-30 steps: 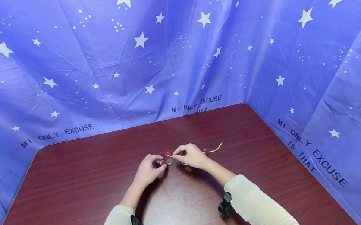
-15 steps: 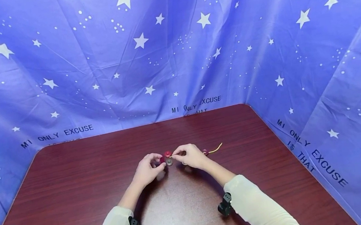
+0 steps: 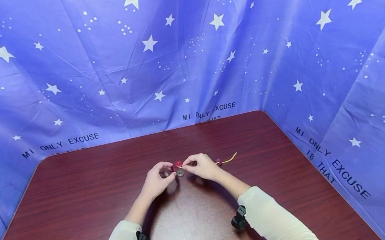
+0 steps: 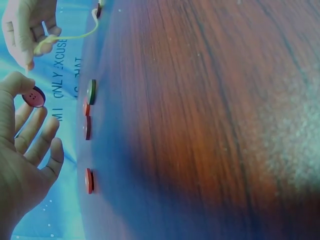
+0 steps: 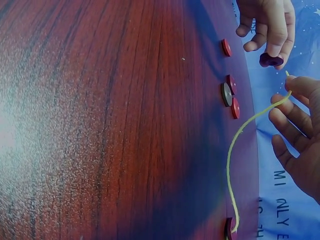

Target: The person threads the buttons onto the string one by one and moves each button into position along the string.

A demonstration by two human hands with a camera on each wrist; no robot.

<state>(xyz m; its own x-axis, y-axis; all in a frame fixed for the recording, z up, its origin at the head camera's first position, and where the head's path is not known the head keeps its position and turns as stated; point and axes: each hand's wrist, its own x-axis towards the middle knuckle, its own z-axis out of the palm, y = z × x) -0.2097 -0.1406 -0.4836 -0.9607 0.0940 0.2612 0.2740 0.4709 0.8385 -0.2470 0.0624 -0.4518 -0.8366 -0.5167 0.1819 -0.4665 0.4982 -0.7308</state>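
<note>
Between thumb and fingertips, my left hand [image 3: 155, 179] pinches a dark red button [image 4: 34, 97] with several holes, raised above the table. Opposite it, my right hand [image 3: 203, 166] pinches a yellow string [image 5: 230, 155] near one end. That short tip [image 5: 287, 73] points toward the held button, with a small gap between them in the right wrist view. From the right hand the string curves down to another dark red button [image 3: 219, 162] lying on the table, and its tail runs on to the right. A red button [image 3: 178, 164] and a grey-green button [image 3: 180, 173] lie between the hands.
The dark reddish wooden table [image 3: 81, 213] carries a few more loose buttons, including a red one [image 4: 89, 181] apart from a small cluster. A blue curtain [image 3: 184, 57] with white stars hangs behind the table and along its right side.
My left hand has risen slightly, and its button has tilted from facing the head camera to nearly edge-on. The right hand with the string stays almost in place.
</note>
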